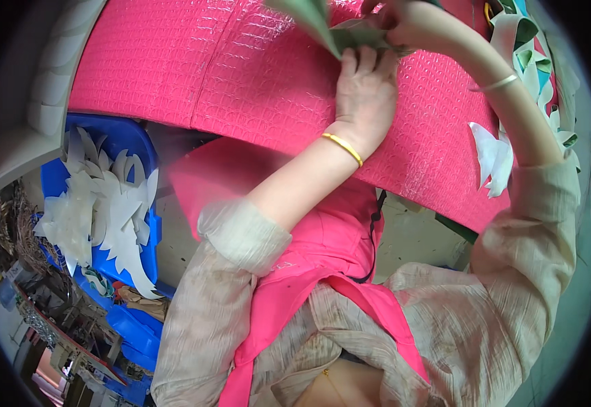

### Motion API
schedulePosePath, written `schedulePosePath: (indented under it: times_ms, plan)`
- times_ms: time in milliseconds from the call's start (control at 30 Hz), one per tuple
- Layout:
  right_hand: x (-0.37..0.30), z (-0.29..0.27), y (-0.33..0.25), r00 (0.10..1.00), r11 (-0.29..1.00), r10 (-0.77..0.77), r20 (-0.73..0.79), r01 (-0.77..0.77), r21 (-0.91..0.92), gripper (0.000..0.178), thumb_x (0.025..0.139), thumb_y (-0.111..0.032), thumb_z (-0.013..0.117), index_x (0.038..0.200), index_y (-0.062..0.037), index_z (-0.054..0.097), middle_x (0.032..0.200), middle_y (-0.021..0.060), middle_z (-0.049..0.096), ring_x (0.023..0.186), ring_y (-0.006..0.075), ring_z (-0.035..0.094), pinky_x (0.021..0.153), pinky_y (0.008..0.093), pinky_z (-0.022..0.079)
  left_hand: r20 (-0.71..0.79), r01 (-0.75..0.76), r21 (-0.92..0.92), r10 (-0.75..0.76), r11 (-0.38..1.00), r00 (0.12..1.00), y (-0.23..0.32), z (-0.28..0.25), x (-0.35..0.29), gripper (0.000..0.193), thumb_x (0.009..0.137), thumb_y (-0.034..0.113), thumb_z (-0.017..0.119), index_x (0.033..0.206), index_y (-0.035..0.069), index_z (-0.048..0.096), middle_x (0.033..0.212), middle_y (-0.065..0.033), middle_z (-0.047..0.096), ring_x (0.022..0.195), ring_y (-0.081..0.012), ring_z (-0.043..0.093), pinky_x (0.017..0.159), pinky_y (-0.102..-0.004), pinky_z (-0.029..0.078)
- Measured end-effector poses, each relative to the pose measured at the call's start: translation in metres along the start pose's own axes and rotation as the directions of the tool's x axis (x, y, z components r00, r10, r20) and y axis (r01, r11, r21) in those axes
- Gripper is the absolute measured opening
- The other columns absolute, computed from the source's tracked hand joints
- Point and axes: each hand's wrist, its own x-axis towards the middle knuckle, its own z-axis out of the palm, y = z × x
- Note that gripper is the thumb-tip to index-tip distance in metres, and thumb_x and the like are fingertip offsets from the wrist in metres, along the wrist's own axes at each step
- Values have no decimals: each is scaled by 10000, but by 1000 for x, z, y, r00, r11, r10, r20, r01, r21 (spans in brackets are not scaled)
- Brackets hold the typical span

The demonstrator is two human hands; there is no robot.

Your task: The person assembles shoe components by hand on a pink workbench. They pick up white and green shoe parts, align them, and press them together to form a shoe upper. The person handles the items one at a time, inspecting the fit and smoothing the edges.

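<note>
My left hand [365,85] rests palm down on the pink textured table cover [241,74], its fingers pressing on a pale green leaf-shaped piece [322,24] at the top of the view. My right hand [404,20] grips the same green piece from the right, its fingers closed around it. A gold bangle sits on my left wrist and a thin silver one on my right.
A blue bin [116,197] at the left holds several white leaf-shaped cutouts [102,210]. One white cutout [493,157] lies on the cover's right edge. Green and white strips [529,47] pile up at the top right. Cluttered shelves stand at the lower left.
</note>
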Motion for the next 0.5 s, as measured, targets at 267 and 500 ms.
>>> schedulePosePath:
  times_ms: [267,500]
  plan:
    - [-34,22,80,975,938,-159,-154,101,-332,396,636,-14,638,1021,-17,547,890,190,590,895,337,550,748,346,456,17,-598,71,598,798,801,-34,-21,44,94,628,125,556,563,123,623,684,-15,555,749,-143,526,767,-270,395]
    - [-23,34,59,965,986,-122,-233,91,-139,242,670,-78,644,885,-4,563,829,188,604,799,335,582,682,370,466,57,-586,51,583,809,810,-36,-19,36,84,679,101,548,669,92,631,723,-6,539,789,-149,521,822,-278,386]
